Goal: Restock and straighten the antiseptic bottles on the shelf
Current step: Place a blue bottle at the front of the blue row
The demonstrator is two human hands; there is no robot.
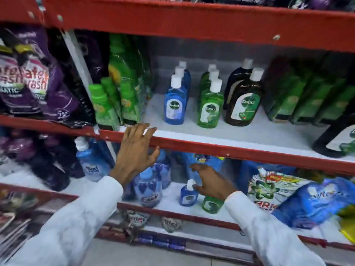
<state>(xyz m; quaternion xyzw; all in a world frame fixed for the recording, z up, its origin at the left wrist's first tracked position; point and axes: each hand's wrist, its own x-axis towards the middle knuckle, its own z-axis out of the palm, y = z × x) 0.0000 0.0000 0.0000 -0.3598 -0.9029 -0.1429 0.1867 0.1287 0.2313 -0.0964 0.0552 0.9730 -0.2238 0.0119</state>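
Observation:
On the white middle shelf (269, 131) stand three short rows of Dettol bottles with white caps: blue (174, 104), green (210, 110) and brown (243, 104). My left hand (136, 150) lies with spread fingers against that shelf's red front edge, left of the blue row, and holds nothing. One shelf down, a small blue Dettol bottle (188, 195) and a small green one (212, 204) stand near the front. My right hand (211, 181) reaches in there with curved, parted fingers. Its fingertips are at the blue bottle's cap, and the wrist hides the green bottle's top.
Green bottles and pouches (115, 93) crowd the middle shelf's left side, and dark green packs (307, 96) its right. Purple detergent bags (34, 79) fill the bay to the left. On the lower shelf, blue bottles (148, 189) and detergent bags (278, 192) flank my right hand.

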